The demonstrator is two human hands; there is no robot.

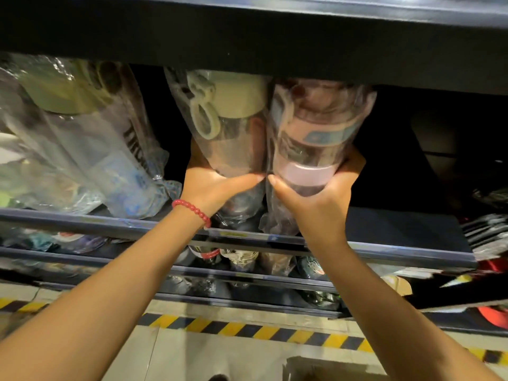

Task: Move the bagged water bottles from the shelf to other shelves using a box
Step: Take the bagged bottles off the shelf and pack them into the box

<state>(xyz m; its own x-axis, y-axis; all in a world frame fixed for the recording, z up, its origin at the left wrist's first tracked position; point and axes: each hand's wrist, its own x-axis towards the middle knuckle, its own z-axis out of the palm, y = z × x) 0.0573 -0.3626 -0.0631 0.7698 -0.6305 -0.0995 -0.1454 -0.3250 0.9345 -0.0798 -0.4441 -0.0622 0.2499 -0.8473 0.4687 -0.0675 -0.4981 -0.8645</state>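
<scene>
Head view of a dark shelving unit. The upper shelf board point(247, 31) spanned the frame at 12 o'clock; the working shelf point(406, 229) ran below it from 9 o'clock to 3 o'clock, its front rail crossing under both wrists, with lower shelves point(247, 273) of bagged goods stacked beneath. The floor, marked by yellow-and-black hazard tape point(247, 329), filled 6 o'clock, and the rim of a cardboard box point(330, 365) showed at about 5 o'clock. A cluster of clear-bagged bottles point(71, 138) leaned on the working shelf at 9 o'clock. At centre two bagged water bottles stood side by side, touching, tilted with their lids toward 12 o'clock and their bases at the shelf's front edge: a cream-lidded bottle point(228, 119) at 11 o'clock of centre, and a pink-banded bottle point(316, 133) at 1 o'clock of centre. The left hand point(214, 182) wrapped the lower body of the cream-lidded bottle, thumb across the front of the bag and fingers curled behind, out of sight. The right hand point(321, 196) gripped the pink-banded bottle likewise, thumb in front and fingers curled round its far side at 3 o'clock. The two thumb tips nearly met between the bags. A red bead bracelet point(192, 210) circled the left wrist at 8 o'clock of centre.
</scene>
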